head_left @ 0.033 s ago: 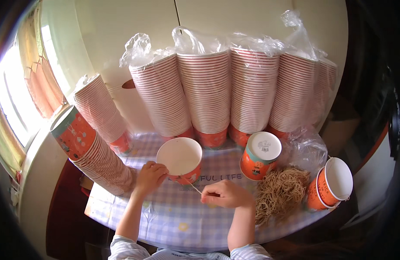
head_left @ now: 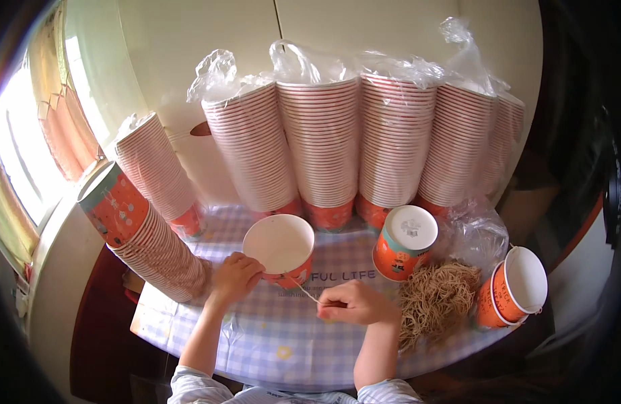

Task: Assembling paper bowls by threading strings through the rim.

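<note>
An orange paper cup (head_left: 278, 244) with a white inside stands upright, mouth up, in the middle of the table. My left hand (head_left: 235, 277) is closed at the cup's near-left rim, its fingertips against the side. A thin tan string (head_left: 306, 292) runs from the cup's near side to my right hand (head_left: 359, 303). The right fingers are pinched on that string, a short way right of the cup. Where the string joins the cup is too small to make out.
Tall stacks of wrapped cups (head_left: 318, 145) line the back. Another stack (head_left: 165, 259) leans at left. Right of my hands are an upside-down cup (head_left: 399, 252), a heap of tan strings (head_left: 438, 296), crumpled plastic (head_left: 475, 232) and nested cups with string handles (head_left: 515, 286). A checked cloth (head_left: 277, 363) covers the table.
My right hand has shifted slightly to the right with the string. The left hand and the cup have barely moved.
</note>
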Demonstrator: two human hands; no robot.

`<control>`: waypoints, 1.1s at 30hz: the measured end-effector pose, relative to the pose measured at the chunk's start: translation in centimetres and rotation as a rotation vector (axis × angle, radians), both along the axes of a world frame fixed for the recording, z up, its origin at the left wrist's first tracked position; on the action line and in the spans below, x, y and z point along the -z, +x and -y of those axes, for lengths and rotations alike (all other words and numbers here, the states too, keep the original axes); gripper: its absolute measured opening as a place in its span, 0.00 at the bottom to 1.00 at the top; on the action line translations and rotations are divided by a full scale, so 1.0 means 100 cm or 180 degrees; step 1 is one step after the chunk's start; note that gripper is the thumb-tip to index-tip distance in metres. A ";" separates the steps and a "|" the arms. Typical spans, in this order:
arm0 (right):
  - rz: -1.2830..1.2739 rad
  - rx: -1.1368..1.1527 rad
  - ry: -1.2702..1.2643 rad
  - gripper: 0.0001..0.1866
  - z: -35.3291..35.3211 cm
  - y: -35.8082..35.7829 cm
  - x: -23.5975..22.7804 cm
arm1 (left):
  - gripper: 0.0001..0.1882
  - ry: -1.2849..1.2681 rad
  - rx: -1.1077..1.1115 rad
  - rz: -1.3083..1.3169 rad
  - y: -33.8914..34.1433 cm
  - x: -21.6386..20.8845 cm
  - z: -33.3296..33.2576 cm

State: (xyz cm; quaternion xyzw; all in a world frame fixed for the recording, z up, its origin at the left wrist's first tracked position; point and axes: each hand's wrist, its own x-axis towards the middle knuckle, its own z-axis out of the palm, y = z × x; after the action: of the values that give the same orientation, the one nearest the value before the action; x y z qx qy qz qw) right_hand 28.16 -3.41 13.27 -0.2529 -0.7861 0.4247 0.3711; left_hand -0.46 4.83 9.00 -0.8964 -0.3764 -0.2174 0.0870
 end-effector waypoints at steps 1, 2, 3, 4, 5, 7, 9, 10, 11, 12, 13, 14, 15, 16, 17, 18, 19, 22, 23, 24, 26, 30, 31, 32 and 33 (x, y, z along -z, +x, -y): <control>-0.0107 -0.0128 0.0051 0.11 0.002 0.006 -0.006 | 0.09 -0.0018 -0.0018 0.0023 0.005 0.000 0.005; -0.0221 -0.0267 0.0118 0.11 0.006 0.012 -0.014 | 0.08 0.0076 0.0084 0.0163 0.014 -0.006 0.014; -0.0245 -0.0405 0.0114 0.12 0.008 0.019 -0.013 | 0.08 0.0143 0.0209 0.0317 0.026 -0.008 0.021; -0.0371 -0.0549 0.0137 0.13 0.010 0.022 -0.017 | 0.07 0.0291 0.0250 0.0380 0.038 -0.013 0.027; -0.0509 -0.0713 0.0164 0.14 0.014 0.022 -0.024 | 0.07 0.0281 0.0152 0.0416 0.046 -0.012 0.033; -0.0513 -0.0884 0.0213 0.15 0.017 0.014 -0.029 | 0.06 0.0318 0.0023 0.0507 0.060 -0.003 0.040; -0.0807 -0.1064 0.0478 0.14 0.019 0.000 -0.034 | 0.06 0.0220 0.0025 0.0667 0.077 0.003 0.040; -0.0864 -0.1095 0.0513 0.15 0.019 -0.007 -0.032 | 0.05 0.0129 0.0029 0.0799 0.084 0.004 0.038; -0.0843 -0.1092 0.0528 0.15 0.017 -0.013 -0.030 | 0.05 0.0118 0.0126 0.0935 0.091 0.004 0.036; -0.0718 -0.1008 0.0445 0.14 0.017 -0.018 -0.027 | 0.04 0.0092 0.0231 0.1069 0.094 0.004 0.037; -0.0592 -0.0926 0.0363 0.14 0.016 -0.024 -0.025 | 0.04 -0.0086 0.0458 0.1266 0.093 0.000 0.038; -0.0522 -0.0598 0.0390 0.15 0.017 -0.032 -0.026 | 0.04 -0.0323 0.0587 0.1623 0.090 -0.003 0.041; -0.0703 -0.0287 0.0045 0.14 0.017 -0.041 -0.025 | 0.05 -0.0561 0.0714 0.1980 0.085 -0.007 0.043; -0.0879 0.0024 -0.0300 0.14 0.017 -0.052 -0.024 | 0.07 -0.1062 0.0879 0.2177 0.074 -0.013 0.045; -0.1256 0.0398 -0.0495 0.13 0.017 -0.064 -0.018 | 0.07 -0.1825 0.1044 0.2576 0.065 -0.011 0.045; -0.1789 0.0651 -0.0541 0.12 0.012 -0.078 -0.011 | 0.09 -0.2594 0.1209 0.2961 0.056 -0.008 0.045; -0.2327 0.0891 -0.0580 0.12 0.003 -0.093 -0.005 | 0.10 -0.3026 0.1421 0.3202 0.050 -0.004 0.043; -0.2660 0.1484 -0.0373 0.12 -0.012 -0.115 0.007 | 0.11 -0.3424 0.1547 0.2833 0.033 -0.010 0.044; -0.2767 0.1496 -0.0446 0.11 -0.013 -0.121 0.008 | 0.11 -0.3421 0.1541 0.2861 0.026 -0.014 0.044; -0.2746 0.1487 -0.0459 0.11 -0.016 -0.126 0.010 | 0.10 -0.3370 0.1483 0.2514 0.020 -0.021 0.044; -0.2896 0.1355 -0.0353 0.12 -0.020 -0.133 0.017 | 0.11 -0.3321 0.1414 0.2195 0.013 -0.023 0.043; -0.2936 0.1263 -0.0246 0.12 -0.022 -0.142 0.021 | 0.08 -0.2724 0.1261 0.2231 0.006 -0.018 0.037; -0.2898 0.1243 -0.0144 0.11 -0.022 -0.144 0.023 | 0.07 -0.2895 0.1131 0.2347 0.002 -0.016 0.035; -0.2852 0.1247 -0.0039 0.11 -0.022 -0.144 0.024 | 0.07 -0.2898 0.1055 0.2395 -0.001 -0.017 0.031; -0.2834 0.1281 -0.0040 0.11 -0.022 -0.144 0.024 | 0.06 -0.2901 0.0977 0.2442 -0.004 -0.019 0.026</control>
State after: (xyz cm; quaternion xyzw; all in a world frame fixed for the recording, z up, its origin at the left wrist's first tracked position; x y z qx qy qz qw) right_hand 13.75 -1.17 10.85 -0.1958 -0.4839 0.4162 0.7445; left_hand -0.85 2.20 10.91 -0.7453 -0.3026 -0.3517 -0.4789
